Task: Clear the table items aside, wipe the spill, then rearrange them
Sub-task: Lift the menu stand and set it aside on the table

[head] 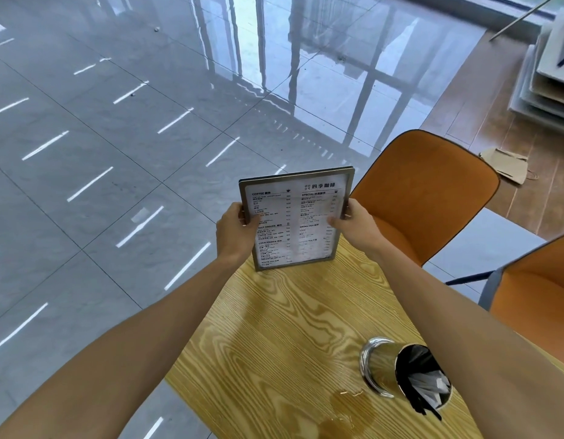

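Observation:
A framed menu stand [295,217] stands upright at the far end of the wooden table [274,327]. My left hand [234,231] grips its left edge and my right hand [358,224] grips its right edge. Its bottom edge looks to be at or just above the tabletop. A shiny metal holder [380,364] with dark straws and paper sticks stands at the near right of the table. A brownish liquid spill [337,416] lies on the wood just in front of the holder, toward the table's near edge.
An orange chair [426,198] stands just beyond the table's far right corner, and a second orange chair [534,289] is at the right side. Glossy grey floor tiles [100,153] stretch to the left. Stacked boards [550,77] and cardboard [508,166] lie on the wood floor at the far right.

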